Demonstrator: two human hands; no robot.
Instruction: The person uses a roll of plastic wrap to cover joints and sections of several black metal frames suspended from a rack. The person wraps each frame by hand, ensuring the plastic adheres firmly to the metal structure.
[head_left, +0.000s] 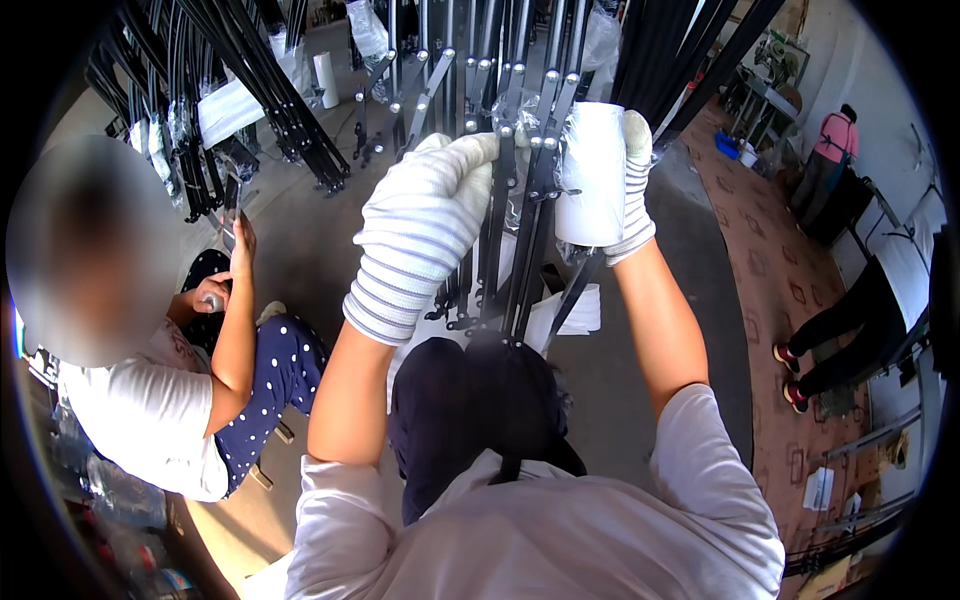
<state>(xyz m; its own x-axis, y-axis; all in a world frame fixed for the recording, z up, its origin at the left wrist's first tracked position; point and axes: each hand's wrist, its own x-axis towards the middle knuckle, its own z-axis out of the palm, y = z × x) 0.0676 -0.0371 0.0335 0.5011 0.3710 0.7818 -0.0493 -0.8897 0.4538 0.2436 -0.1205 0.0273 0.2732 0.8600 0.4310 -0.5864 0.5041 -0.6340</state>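
In front of me stands a bundle of dark metal bars (497, 225) with riveted joints and short linking arms. Clear plastic film clings to the bars between my hands. A striped white work glove covers my left hand (425, 225), whose fingers are closed at the bundle's left side, around one of the bars. To the right of the bundle, my gloved right hand (637, 180) is wrapped round an upright roll of white stretch film (592, 175). The roll hides most of that hand's fingers. Below, the bars' lower ends reach down close to my knees.
At my left sits another person (150, 410) in a white top, holding a small part. Bundles of black rods (270, 100) lean at the back left, near a second white roll (326, 80). Farther right, two people stand on a reddish patterned floor (765, 270).
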